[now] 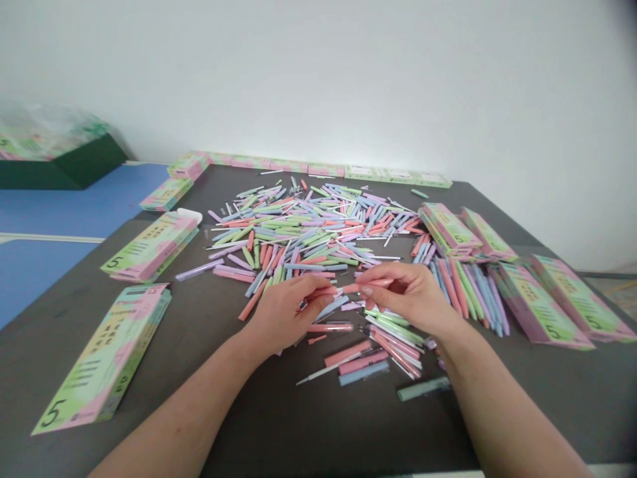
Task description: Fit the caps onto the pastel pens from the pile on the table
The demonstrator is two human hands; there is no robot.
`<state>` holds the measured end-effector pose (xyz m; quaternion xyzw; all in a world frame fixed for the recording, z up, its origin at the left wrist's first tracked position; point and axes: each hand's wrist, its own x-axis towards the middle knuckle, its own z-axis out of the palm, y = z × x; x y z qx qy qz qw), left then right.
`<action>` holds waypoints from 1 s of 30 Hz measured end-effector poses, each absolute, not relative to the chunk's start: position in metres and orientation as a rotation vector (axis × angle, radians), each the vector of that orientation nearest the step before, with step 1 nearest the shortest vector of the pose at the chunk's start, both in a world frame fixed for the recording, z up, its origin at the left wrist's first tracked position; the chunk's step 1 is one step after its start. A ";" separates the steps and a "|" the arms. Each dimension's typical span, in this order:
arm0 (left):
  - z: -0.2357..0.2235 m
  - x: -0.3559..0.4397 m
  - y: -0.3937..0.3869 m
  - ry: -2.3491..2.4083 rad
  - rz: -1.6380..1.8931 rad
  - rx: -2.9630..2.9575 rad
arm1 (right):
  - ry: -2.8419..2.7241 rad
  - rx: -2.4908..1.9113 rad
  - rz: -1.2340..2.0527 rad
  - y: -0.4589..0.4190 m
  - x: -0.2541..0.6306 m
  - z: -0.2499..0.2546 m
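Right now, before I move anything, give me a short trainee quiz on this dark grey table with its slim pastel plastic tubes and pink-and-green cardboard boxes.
1. True or false: the slim pink plastic tube is pinched between the fingers of the left hand and the right hand.
2. Which numeral is printed on the pink-and-green cardboard box at the near left? A: 3, B: 5, C: 8.
3. What colour is the flat surface beyond the left edge of the dark grey table?

Key: 1 true; 2 B; 3 blue.
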<state>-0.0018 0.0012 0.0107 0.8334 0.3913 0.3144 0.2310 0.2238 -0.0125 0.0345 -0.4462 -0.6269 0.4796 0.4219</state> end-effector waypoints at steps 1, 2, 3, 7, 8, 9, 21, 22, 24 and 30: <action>0.010 -0.002 0.002 1.061 0.899 2.316 | -1.603 -1.131 1.175 -0.013 0.225 0.035; 0.009 -0.003 0.002 1.046 0.929 2.337 | -1.642 -1.148 1.133 -0.013 0.226 0.035; 0.008 -0.003 0.003 1.036 0.957 2.360 | -1.682 -1.170 1.083 -0.014 0.226 0.035; 0.006 -0.004 0.004 1.020 1.035 2.426 | -1.805 -1.227 0.925 -0.015 0.225 0.033; 0.006 -0.005 0.004 1.014 1.048 2.441 | -1.814 -1.221 0.920 -0.015 0.224 0.032; 0.006 -0.005 0.005 1.007 1.059 2.457 | -1.815 -1.211 0.926 -0.015 0.222 0.031; 0.006 -0.008 0.004 0.949 1.207 2.515 | -1.704 -1.144 1.047 -0.016 0.211 0.024; 0.007 -0.008 0.004 0.952 1.211 2.513 | -1.697 -1.141 1.051 -0.016 0.211 0.024; 0.007 -0.008 0.004 0.949 1.204 2.509 | -1.685 -1.133 1.056 -0.017 0.210 0.023; 0.008 -0.007 0.003 0.909 1.170 2.503 | -1.651 -1.121 1.070 -0.018 0.210 0.024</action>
